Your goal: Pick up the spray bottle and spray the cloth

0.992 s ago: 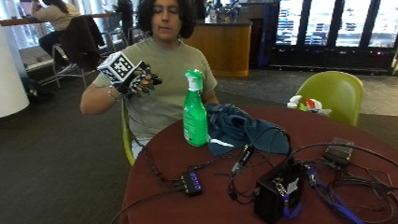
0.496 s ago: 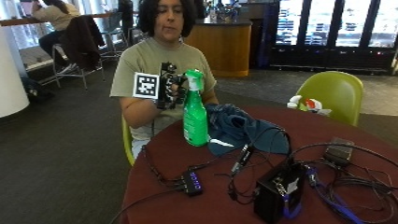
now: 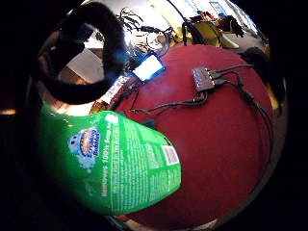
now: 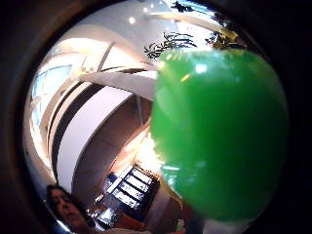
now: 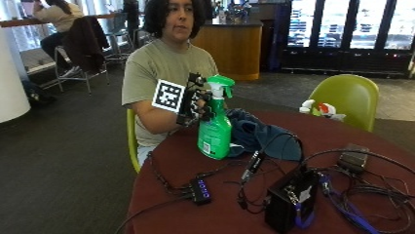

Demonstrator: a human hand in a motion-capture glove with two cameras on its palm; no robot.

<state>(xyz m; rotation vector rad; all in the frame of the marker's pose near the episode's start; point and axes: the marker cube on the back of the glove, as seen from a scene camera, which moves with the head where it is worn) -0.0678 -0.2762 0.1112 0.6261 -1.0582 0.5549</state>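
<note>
A green spray bottle (image 5: 215, 137) stands upright on the round red table (image 5: 174, 163), near the person's edge. My gloved right hand (image 5: 197, 102) is at the bottle's neck, just under the green trigger head, with its fingers curled round the neck. A dark blue cloth (image 5: 266, 139) lies crumpled on the table right behind the bottle, touching its base. In the little finger side palm view the bottle's labelled body (image 3: 120, 163) fills the space close to the palm, above the table (image 3: 226, 144). The thumb side palm view shows the bottle's green head (image 4: 219, 131) up close.
A small black USB hub (image 5: 199, 189) (image 3: 203, 78) with cables lies in front of the bottle. A black box (image 5: 289, 202) and tangled cables cover the table's near right. A green chair (image 5: 347, 97) stands behind, with a small red and white object (image 5: 319, 108) at the far edge.
My right hand came down from shoulder height and across to the bottle, and now holds its neck. The bottle and the cloth have stayed in place.
</note>
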